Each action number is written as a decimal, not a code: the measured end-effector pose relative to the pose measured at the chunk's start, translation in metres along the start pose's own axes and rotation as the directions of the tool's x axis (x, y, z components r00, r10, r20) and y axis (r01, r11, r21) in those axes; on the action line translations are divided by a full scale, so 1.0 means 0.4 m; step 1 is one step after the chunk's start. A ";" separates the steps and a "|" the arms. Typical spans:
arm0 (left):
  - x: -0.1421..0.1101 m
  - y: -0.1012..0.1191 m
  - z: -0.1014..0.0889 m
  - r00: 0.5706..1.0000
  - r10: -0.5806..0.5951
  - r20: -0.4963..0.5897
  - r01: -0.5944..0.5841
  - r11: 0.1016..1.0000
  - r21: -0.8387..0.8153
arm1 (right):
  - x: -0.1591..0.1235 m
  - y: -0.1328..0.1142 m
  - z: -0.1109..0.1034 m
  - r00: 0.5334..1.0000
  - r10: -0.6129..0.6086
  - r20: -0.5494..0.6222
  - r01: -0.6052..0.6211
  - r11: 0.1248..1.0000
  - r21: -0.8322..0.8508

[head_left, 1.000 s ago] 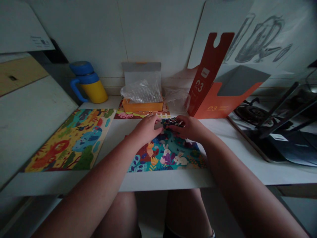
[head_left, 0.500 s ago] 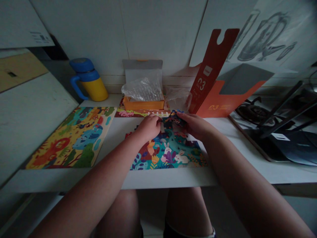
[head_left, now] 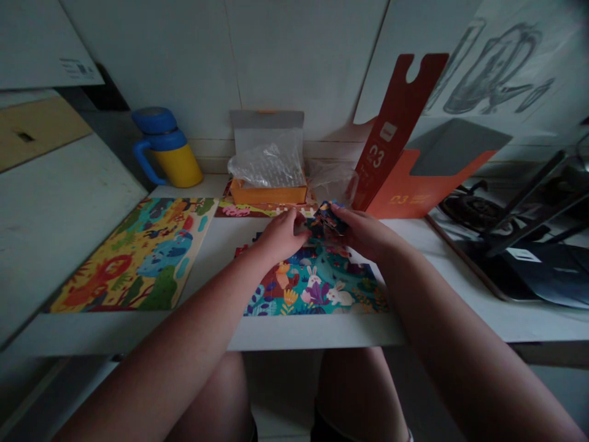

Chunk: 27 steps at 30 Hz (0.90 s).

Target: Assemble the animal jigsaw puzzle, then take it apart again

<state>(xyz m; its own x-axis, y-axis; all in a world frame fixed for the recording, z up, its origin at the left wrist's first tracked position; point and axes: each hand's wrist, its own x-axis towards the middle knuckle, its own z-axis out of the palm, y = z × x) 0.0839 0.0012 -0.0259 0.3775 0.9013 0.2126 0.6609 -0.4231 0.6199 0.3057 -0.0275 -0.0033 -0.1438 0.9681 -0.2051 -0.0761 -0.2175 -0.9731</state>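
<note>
My right hand (head_left: 365, 232) grips a small stack of dark, colourful puzzle pieces (head_left: 330, 216), held over the far edge of a jigsaw puzzle. My left hand (head_left: 286, 234) hovers just left of those pieces, above the puzzle's upper left part. Its thumb and fingers are curved and a little apart, with nothing visible between them. Below both hands lies the partly assembled jigsaw puzzle (head_left: 322, 294), teal with white rabbits, a fox-like animal and flowers. Its upper edge is uneven and partly hidden by my hands.
A finished yellow animal puzzle (head_left: 142, 258) lies at left, with a blue and yellow flask (head_left: 172, 153) behind it. An orange box (head_left: 269, 194) with clear plastic stands at the back. A red-orange carton (head_left: 400, 190) and a gas stove (head_left: 469, 209) are at right.
My left thumb and fingers have parted slightly from a closed curl. The pieces in my right hand have tilted a little. The whole view has shifted slightly.
</note>
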 end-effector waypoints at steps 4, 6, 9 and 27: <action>0.000 0.003 -0.001 0.998 0.059 -0.004 -0.058 0.989 0.140 | 0.001 -0.001 -0.002 0.988 -0.010 -0.157 -0.006 0.995 -0.101; 0.000 0.003 -0.001 0.996 0.090 0.006 -0.089 0.976 0.197 | 0.000 -0.005 -0.007 0.977 0.013 -0.211 -0.046 0.987 -0.152; 0.000 0.000 0.000 0.994 0.107 0.034 -0.112 0.971 0.210 | -0.006 -0.011 -0.011 0.979 0.059 -0.195 -0.086 0.988 -0.131; 0.008 -0.003 -0.001 0.998 0.066 0.017 -0.067 0.991 0.117 | -0.017 -0.017 0.020 0.999 -0.029 -0.046 0.026 0.997 -0.071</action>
<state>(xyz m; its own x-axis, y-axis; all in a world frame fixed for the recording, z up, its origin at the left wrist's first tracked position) 0.0841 0.0046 -0.0259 0.4311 0.8699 0.2398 0.7056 -0.4906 0.5112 0.2995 -0.0337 0.0055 -0.0958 0.9787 -0.1816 -0.0096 -0.1833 -0.9830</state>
